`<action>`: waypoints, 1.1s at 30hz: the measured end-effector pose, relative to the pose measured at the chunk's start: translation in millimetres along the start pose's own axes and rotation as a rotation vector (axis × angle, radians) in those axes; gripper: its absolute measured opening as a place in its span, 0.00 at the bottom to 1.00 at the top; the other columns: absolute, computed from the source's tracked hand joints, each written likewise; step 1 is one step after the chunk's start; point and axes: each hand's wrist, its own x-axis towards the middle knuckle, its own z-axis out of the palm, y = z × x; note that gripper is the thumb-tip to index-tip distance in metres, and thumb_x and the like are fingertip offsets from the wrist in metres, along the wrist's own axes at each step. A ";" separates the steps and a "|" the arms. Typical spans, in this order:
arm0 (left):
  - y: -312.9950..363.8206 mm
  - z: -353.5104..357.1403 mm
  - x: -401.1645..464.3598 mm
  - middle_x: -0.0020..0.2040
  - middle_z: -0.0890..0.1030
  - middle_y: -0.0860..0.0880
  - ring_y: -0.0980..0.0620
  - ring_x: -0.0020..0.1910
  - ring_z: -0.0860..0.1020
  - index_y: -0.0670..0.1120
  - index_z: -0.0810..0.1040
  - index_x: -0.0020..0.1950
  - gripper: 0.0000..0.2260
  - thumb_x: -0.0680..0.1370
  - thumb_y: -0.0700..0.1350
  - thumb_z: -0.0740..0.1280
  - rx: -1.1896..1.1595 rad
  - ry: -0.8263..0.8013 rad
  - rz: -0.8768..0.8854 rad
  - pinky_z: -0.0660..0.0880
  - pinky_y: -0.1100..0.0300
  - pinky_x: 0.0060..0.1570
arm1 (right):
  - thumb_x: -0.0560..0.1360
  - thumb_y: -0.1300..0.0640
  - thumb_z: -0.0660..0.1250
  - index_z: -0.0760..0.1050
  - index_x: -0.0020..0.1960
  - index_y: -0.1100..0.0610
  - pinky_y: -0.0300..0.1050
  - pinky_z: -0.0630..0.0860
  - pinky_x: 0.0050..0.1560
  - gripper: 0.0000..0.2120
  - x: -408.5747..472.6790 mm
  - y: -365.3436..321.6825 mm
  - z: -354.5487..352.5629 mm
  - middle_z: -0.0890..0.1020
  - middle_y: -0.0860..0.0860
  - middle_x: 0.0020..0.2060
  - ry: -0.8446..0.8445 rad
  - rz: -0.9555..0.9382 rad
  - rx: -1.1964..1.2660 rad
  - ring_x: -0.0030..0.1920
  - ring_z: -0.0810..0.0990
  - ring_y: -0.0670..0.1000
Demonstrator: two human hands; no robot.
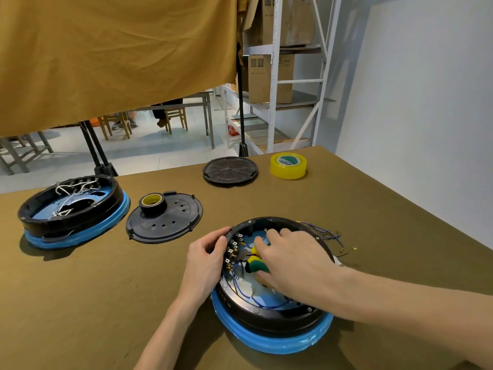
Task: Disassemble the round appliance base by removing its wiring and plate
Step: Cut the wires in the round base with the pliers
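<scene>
A round black appliance base [269,313] with a blue lower ring lies open on the table in front of me, blue wires [244,288] running inside it. My left hand [206,259] grips its left rim beside a row of brass terminals [232,253]. My right hand [289,259] reaches into the base and holds pliers with yellow-green handles [255,263], whose jaws point at the terminals. Loose blue wires [329,235] with brass ends lie over the base's right rim.
A second base [72,212] with white wires sits at the left. A black perforated plate [164,218] carrying a roll of black tape [152,202] lies beside it. Further back are another black plate [230,170] and a yellow tape roll [288,165]. The table's far edge is near.
</scene>
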 end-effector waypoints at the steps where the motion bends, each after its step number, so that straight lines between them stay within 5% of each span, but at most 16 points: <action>1: -0.3 0.0 -0.1 0.58 0.84 0.54 0.56 0.59 0.81 0.52 0.82 0.66 0.13 0.85 0.43 0.63 0.012 0.002 0.005 0.80 0.57 0.58 | 0.78 0.37 0.64 0.76 0.61 0.54 0.48 0.69 0.41 0.22 1.7 3.9 -3.2 0.79 0.53 0.49 -0.028 0.022 0.073 0.48 0.78 0.56; 4: -1.0 0.6 -0.6 0.58 0.84 0.54 0.55 0.60 0.81 0.51 0.82 0.66 0.13 0.85 0.43 0.63 0.004 0.006 0.004 0.79 0.55 0.61 | 0.74 0.34 0.68 0.79 0.61 0.50 0.48 0.77 0.46 0.24 7.6 21.3 -10.3 0.81 0.50 0.49 -0.103 0.036 0.285 0.47 0.79 0.53; 9: -0.7 0.8 0.4 0.58 0.85 0.54 0.55 0.60 0.81 0.51 0.82 0.66 0.13 0.85 0.43 0.63 0.000 0.014 0.008 0.79 0.53 0.61 | 0.81 0.41 0.62 0.73 0.64 0.57 0.49 0.67 0.43 0.22 -5.9 -3.0 1.5 0.78 0.55 0.53 0.024 0.011 0.013 0.52 0.78 0.59; 13: -1.2 1.1 -1.1 0.59 0.84 0.53 0.54 0.61 0.81 0.51 0.82 0.66 0.13 0.85 0.43 0.63 -0.001 0.010 -0.006 0.78 0.49 0.64 | 0.74 0.34 0.68 0.80 0.55 0.49 0.47 0.73 0.45 0.20 2.0 18.0 -9.7 0.79 0.50 0.46 -0.130 0.111 0.362 0.48 0.79 0.54; 18: -0.9 1.3 -0.9 0.60 0.84 0.52 0.53 0.62 0.80 0.51 0.82 0.66 0.13 0.85 0.43 0.63 -0.004 0.012 -0.007 0.78 0.48 0.64 | 0.81 0.38 0.62 0.72 0.65 0.56 0.49 0.66 0.42 0.24 -8.4 -3.6 3.9 0.77 0.55 0.53 0.050 0.032 0.038 0.52 0.77 0.57; 22: -0.2 1.4 -1.3 0.59 0.84 0.53 0.54 0.62 0.80 0.50 0.82 0.66 0.13 0.85 0.43 0.63 -0.007 0.008 -0.004 0.77 0.49 0.65 | 0.75 0.34 0.67 0.81 0.59 0.50 0.48 0.76 0.49 0.23 -0.6 18.5 -5.3 0.81 0.50 0.48 -0.124 0.127 0.401 0.49 0.80 0.54; 27: 0.5 1.5 -0.4 0.58 0.84 0.53 0.54 0.61 0.81 0.52 0.82 0.65 0.13 0.85 0.43 0.63 -0.019 0.008 -0.005 0.80 0.58 0.58 | 0.80 0.38 0.62 0.73 0.63 0.55 0.49 0.67 0.43 0.23 -7.6 -2.0 1.0 0.77 0.54 0.52 0.041 0.053 0.082 0.50 0.77 0.57; 31: -1.1 2.6 -0.1 0.60 0.84 0.51 0.52 0.63 0.80 0.50 0.82 0.67 0.13 0.85 0.42 0.63 -0.001 0.007 -0.001 0.77 0.47 0.66 | 0.74 0.34 0.68 0.81 0.55 0.50 0.46 0.71 0.44 0.21 2.1 21.0 -8.9 0.78 0.49 0.41 -0.155 0.146 0.471 0.43 0.76 0.52; 33: -1.3 3.0 0.6 0.59 0.84 0.52 0.53 0.62 0.80 0.49 0.82 0.66 0.13 0.84 0.42 0.63 -0.005 0.015 -0.003 0.77 0.47 0.65 | 0.76 0.35 0.67 0.79 0.58 0.52 0.48 0.72 0.45 0.22 0.8 17.0 -8.8 0.79 0.51 0.46 -0.094 0.132 0.302 0.46 0.78 0.55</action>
